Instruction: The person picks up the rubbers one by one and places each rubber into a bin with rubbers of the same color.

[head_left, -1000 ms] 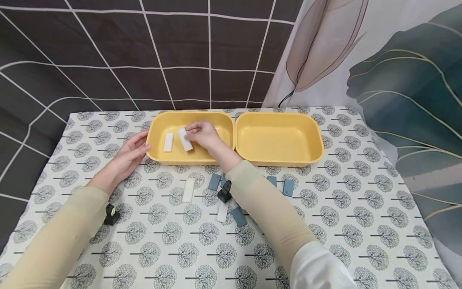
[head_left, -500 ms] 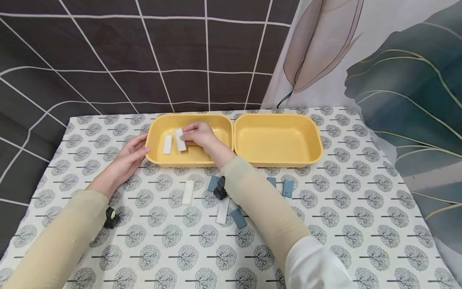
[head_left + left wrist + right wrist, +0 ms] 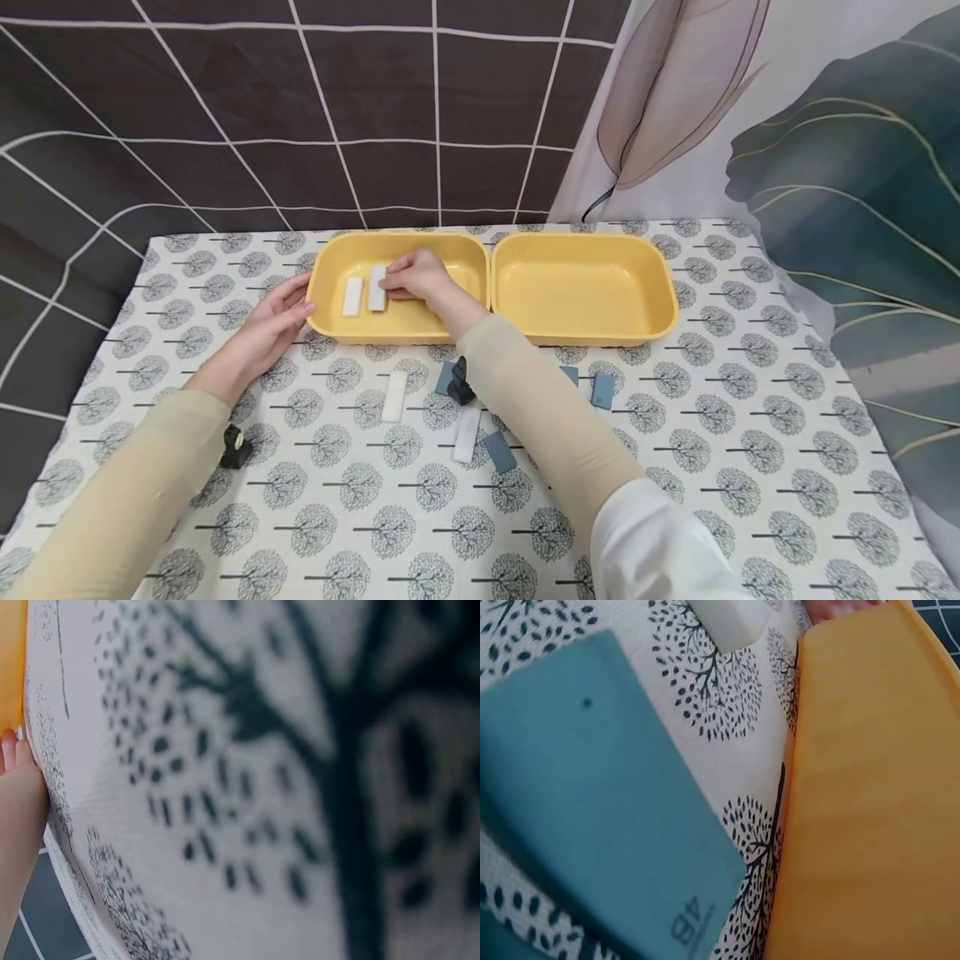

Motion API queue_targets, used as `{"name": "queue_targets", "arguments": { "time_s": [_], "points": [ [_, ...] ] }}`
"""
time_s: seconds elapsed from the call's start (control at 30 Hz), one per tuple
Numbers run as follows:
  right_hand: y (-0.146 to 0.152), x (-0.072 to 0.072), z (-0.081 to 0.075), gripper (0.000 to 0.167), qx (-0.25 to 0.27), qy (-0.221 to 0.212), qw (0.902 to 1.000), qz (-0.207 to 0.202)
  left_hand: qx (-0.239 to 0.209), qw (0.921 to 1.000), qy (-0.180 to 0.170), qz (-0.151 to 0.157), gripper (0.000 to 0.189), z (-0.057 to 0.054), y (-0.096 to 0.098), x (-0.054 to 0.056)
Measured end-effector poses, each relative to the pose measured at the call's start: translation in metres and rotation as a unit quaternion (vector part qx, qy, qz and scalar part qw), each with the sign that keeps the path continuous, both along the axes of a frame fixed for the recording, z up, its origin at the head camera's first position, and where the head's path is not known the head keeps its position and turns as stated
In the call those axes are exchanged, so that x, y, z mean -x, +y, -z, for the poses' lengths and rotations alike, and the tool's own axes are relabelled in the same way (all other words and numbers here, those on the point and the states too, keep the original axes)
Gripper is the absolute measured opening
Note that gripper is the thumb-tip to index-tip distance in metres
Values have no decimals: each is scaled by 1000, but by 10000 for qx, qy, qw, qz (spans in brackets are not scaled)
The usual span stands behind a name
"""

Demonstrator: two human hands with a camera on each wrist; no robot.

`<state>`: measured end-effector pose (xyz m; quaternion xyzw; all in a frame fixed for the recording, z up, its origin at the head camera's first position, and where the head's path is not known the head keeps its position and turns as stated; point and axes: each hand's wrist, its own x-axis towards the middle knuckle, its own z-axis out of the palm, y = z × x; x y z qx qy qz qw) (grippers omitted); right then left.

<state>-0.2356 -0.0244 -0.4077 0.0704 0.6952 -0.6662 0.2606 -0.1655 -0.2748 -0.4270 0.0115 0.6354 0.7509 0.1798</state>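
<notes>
In the head view my right hand [image 3: 422, 277] is inside the left yellow tray [image 3: 397, 333], its fingertips pinching a white eraser [image 3: 376, 293] by its right side. That eraser stands lengthwise beside a second white eraser [image 3: 352, 297], with a narrow gap between them. My left hand [image 3: 270, 327] rests against the tray's left end, fingers extended along the outer wall and thumb at the rim. The left wrist view catches the left hand [image 3: 19, 787] at the yellow wall. Close up in the right wrist view lies a blue eraser [image 3: 615, 795] marked 4B.
A matching yellow tray [image 3: 585, 340] adjoins on the right. In front, on the tree-print cloth, lie two white erasers, one [image 3: 394, 397] left of the other [image 3: 467, 435], and several blue erasers, including one [image 3: 499, 452] nearest me. The right forearm [image 3: 547, 408] passes over this area.
My right hand has shifted the white eraser slightly left and turned it from slanted to nearly parallel with the other one. The left hand has stayed at the tray's end.
</notes>
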Motion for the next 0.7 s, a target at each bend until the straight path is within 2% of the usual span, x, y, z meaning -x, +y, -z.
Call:
{"name": "queue_targets", "arguments": {
  "time_s": [0.13, 0.37, 0.7],
  "points": [
    [1, 0, 0, 23, -97, 87, 9999, -99, -9, 10000, 51, 20, 74, 0, 0, 0],
    [1, 0, 3, 28, -442, 313, 9982, -262, 27, 10000, 34, 51, 76, 0, 0, -2],
    [-3, 1, 2, 26, -845, 442, 9950, -284, 79, 10000, 13, 58, 76, 0, -1, 0]
  ]
}}
